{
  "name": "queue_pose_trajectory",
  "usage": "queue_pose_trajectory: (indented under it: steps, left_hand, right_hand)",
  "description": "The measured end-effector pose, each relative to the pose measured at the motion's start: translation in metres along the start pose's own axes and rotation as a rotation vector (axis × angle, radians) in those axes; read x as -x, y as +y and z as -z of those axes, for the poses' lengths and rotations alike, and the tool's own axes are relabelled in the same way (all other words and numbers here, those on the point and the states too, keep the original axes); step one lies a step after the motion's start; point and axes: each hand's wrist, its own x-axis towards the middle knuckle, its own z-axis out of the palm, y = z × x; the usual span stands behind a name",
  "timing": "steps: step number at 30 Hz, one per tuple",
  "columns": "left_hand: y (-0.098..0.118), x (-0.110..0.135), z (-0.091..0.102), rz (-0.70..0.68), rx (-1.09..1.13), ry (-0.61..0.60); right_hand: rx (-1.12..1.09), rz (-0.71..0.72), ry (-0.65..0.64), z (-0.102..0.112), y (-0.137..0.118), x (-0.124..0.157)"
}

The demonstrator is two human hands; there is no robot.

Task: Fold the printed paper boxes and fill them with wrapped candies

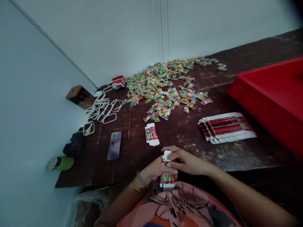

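Note:
A small red and white candy box [167, 178] with coloured dots is held upright close to my body, at the table's front edge. My left hand [157, 170] is wrapped round its middle. At the top, the fingers of my right hand [181, 159] grip the box beside its raised white flap. Just beyond my hands a flat, unfolded candy box [151, 135] lies on the table. Farther back spreads a large heap of small clear packets of colourful candy [163, 85].
A row of flat folded boxes [226, 127] lies at right, beside a red tray [265, 104]. On the left are a phone [115, 146], white plastic frames [101, 108], a cardboard box [80, 96], a dark cloth [74, 144] and a green bottle [62, 163]. Red boxes [119, 81] are stacked near the wall.

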Motion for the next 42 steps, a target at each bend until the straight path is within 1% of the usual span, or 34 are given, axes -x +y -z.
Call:
queue_pose_trajectory:
  steps: [2,3,4,5,7,9,11,12,14,15,16,18,20,21,23,24,25,27,29,32,34,39,41,42]
  left_hand:
    - [0.000,-0.006,-0.005,-0.079,-0.148,0.044]
    - [-0.001,-0.008,-0.008,-0.120,-0.203,0.068]
    - [-0.002,-0.009,-0.010,-0.157,-0.241,0.095]
    - [-0.005,-0.009,-0.012,-0.186,-0.263,0.123]
    - [-0.011,-0.005,-0.014,-0.261,-0.259,0.218]
    - [-0.018,0.001,-0.015,-0.347,-0.246,0.334]
    - [-0.025,0.008,-0.013,-0.424,-0.234,0.415]
    - [-0.027,0.010,-0.012,-0.447,-0.240,0.432]
    - [-0.031,0.014,-0.009,-0.463,-0.293,0.439]
    - [-0.033,0.016,-0.008,-0.456,-0.338,0.437]
    - [-0.033,0.018,-0.007,-0.444,-0.390,0.435]
    - [-0.031,0.021,-0.007,-0.439,-0.485,0.428]
    - [-0.027,0.025,-0.010,-0.450,-0.504,0.432]
    - [-0.024,0.026,-0.013,-0.453,-0.472,0.443]
    - [-0.019,0.027,-0.018,-0.414,-0.314,0.456]
    - [-0.017,0.026,-0.020,-0.370,-0.192,0.442]
    - [-0.017,0.025,-0.022,-0.319,-0.055,0.408]
    - [-0.017,0.020,-0.023,-0.218,0.193,0.298]
    - [-0.020,0.016,-0.023,-0.180,0.330,0.202]
    - [-0.025,0.013,-0.019,-0.206,0.407,0.118]
    - [-0.029,0.013,-0.015,-0.222,0.433,0.083]
    - [-0.039,0.014,-0.005,-0.216,0.359,0.091]
    - [-0.039,0.014,-0.004,-0.213,0.285,0.094]
    - [-0.036,0.014,-0.004,-0.210,0.231,0.114]
  right_hand:
    - [-0.101,-0.010,-0.083,0.004,0.004,0.006]
    - [-0.140,-0.018,-0.083,0.005,0.007,0.010]
    - [-0.162,-0.033,-0.050,0.005,0.009,0.012]
    - [-0.168,-0.055,0.011,0.004,0.012,0.015]
    - [-0.146,-0.102,0.150,-0.004,0.016,0.020]
    - [-0.123,-0.138,0.235,-0.016,0.018,0.025]
    - [-0.182,-0.160,0.301,-0.030,0.019,0.029]
    - [-0.263,-0.178,0.362,-0.036,0.019,0.031]
    - [-0.522,-0.243,0.493,-0.046,0.019,0.035]
    - [-0.674,-0.294,0.519,-0.049,0.020,0.036]
    - [-0.812,-0.350,0.508,-0.050,0.022,0.037]
    - [-1.000,-0.446,0.406,-0.051,0.025,0.038]
    - [-1.076,-0.511,0.285,-0.047,0.028,0.037]
    - [-1.086,-0.529,0.233,-0.045,0.028,0.036]
    - [-1.032,-0.528,0.156,-0.038,0.025,0.032]
    - [-0.954,-0.502,0.147,-0.035,0.022,0.031]
    - [-0.842,-0.453,0.155,-0.031,0.019,0.029]
    - [-0.593,-0.329,0.197,-0.027,0.013,0.026]
    - [-0.422,-0.245,0.225,-0.024,0.010,0.023]
    - [-0.308,-0.230,0.253,-0.024,0.011,0.020]
    - [-0.220,-0.192,0.245,-0.025,0.011,0.021]
    - [0.057,0.004,0.037,-0.024,0.000,0.034]
    - [0.153,0.060,-0.043,-0.014,0.002,0.032]
    - [0.195,0.092,-0.083,-0.004,0.006,0.027]
